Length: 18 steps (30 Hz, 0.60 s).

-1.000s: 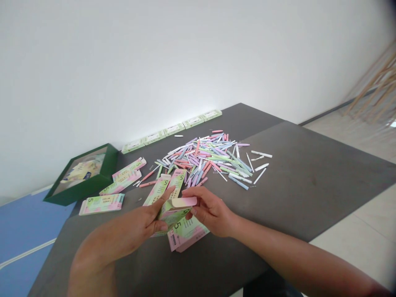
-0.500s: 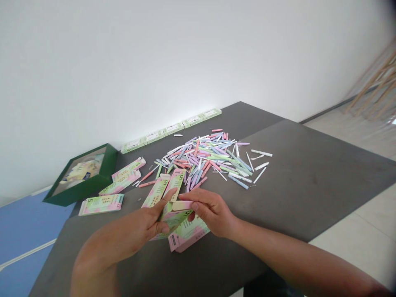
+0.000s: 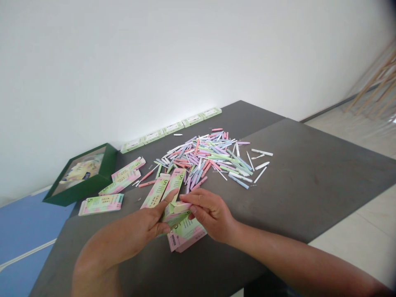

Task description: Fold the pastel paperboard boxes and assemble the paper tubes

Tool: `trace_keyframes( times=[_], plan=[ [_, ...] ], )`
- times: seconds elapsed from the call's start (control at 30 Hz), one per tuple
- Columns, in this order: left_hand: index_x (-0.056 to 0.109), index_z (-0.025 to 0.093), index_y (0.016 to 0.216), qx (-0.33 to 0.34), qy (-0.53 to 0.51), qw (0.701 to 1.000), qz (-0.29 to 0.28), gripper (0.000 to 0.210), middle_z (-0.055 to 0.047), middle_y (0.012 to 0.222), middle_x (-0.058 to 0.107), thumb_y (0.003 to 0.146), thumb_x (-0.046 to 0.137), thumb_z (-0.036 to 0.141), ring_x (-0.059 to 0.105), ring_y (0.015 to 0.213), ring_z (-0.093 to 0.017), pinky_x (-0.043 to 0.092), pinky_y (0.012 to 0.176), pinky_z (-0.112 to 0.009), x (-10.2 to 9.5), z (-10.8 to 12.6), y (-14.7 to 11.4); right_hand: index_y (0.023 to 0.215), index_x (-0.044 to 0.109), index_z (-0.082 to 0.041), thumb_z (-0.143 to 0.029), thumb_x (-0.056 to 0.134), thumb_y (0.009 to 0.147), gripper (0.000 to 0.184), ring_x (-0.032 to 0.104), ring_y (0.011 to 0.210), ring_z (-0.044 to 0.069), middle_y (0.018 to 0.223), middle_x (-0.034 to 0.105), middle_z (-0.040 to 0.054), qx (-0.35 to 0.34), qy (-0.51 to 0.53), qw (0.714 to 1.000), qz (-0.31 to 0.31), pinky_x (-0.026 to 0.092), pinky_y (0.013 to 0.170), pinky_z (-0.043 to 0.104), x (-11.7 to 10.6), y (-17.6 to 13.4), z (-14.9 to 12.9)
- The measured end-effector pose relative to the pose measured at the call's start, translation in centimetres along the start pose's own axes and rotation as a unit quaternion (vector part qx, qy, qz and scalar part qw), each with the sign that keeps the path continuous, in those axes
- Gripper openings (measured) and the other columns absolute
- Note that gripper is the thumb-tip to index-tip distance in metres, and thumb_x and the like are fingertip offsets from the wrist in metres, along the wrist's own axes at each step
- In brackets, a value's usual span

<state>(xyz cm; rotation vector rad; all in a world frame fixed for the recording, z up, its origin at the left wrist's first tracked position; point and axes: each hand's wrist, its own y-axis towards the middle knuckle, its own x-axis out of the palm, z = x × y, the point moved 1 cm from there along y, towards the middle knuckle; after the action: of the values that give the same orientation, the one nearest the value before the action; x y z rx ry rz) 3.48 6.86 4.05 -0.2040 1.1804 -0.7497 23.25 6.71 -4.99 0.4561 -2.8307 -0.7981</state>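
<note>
My left hand [image 3: 154, 220] is closed around a small green-and-pink cardboard box [image 3: 175, 212], thumb on the near side. At the box's end flap, my right hand [image 3: 208, 212] pinches with thumb and fingers. Below them lies another pink-and-green box [image 3: 187, 236] on the table, partly covered by the hands. Just beyond, two more such boxes lie side by side, the left one [image 3: 156, 189] and the right one [image 3: 175, 183]. Behind these spreads a heap of pastel pen-like sticks [image 3: 204, 159]. What the held box contains is hidden.
A green open box [image 3: 107, 169] holding plastic-wrapped items stands at the left. Near it lie more cartons [image 3: 102, 205]. Several flat pale-green boxes [image 3: 173, 128] line the wall along the back edge of the dark table [image 3: 297, 177]. Loose white sticks [image 3: 261, 152] lie right of the heap.
The held box has tilted slightly, and its end flap now sits lower under my right fingers. Both hands have otherwise hardly moved.
</note>
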Motion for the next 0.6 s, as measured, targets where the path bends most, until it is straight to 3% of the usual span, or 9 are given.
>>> trace_keyframes(
  times=[0.17,0.27,0.47,0.6],
  plan=[
    [0.028,0.022,0.141,-0.001,0.009,1.0,-0.007,0.06,-0.006,0.101,0.068,0.089,0.04,0.049,0.064,0.083,-0.023,0.045,0.068,-0.027,-0.2,0.3,0.0,0.121,0.057,-0.022,-0.014,0.048,0.087,0.036,0.058,0.089,0.015,0.099,0.06,0.0078,-0.05,-0.08,0.995,0.015,0.049,0.075,0.029,0.0,0.1,-0.9],
    [0.031,0.021,0.14,-0.003,0.007,1.0,-0.01,0.057,-0.007,0.103,0.068,0.09,0.04,0.047,0.064,0.083,-0.022,0.045,0.072,-0.027,-0.2,0.3,0.0,0.123,0.055,-0.023,-0.014,0.047,0.087,0.039,0.058,0.087,0.015,0.1,0.059,0.0082,-0.061,-0.091,0.994,0.012,0.049,0.074,0.029,0.0,0.0,-1.2],
    [0.023,0.02,0.143,-0.019,0.011,1.0,-0.017,0.061,-0.006,0.098,0.069,0.089,0.04,0.044,0.064,0.073,-0.021,0.044,0.063,-0.026,-0.2,0.9,0.1,0.127,0.051,-0.022,-0.015,0.047,0.086,0.042,0.057,0.09,0.016,0.104,0.058,0.0102,-0.083,-0.102,0.991,-0.011,0.049,0.075,0.03,0.0,-0.1,-1.4],
    [0.022,0.02,0.143,0.001,0.008,1.0,-0.011,0.062,-0.007,0.106,0.066,0.088,0.043,0.039,0.064,0.08,-0.022,0.044,0.066,-0.026,-0.2,1.3,0.1,0.124,0.053,-0.021,-0.014,0.046,0.087,0.039,0.058,0.094,0.016,0.106,0.06,0.0107,-0.076,-0.099,0.992,-0.009,0.049,0.077,0.029,0.0,0.1,-1.6]
  ],
)
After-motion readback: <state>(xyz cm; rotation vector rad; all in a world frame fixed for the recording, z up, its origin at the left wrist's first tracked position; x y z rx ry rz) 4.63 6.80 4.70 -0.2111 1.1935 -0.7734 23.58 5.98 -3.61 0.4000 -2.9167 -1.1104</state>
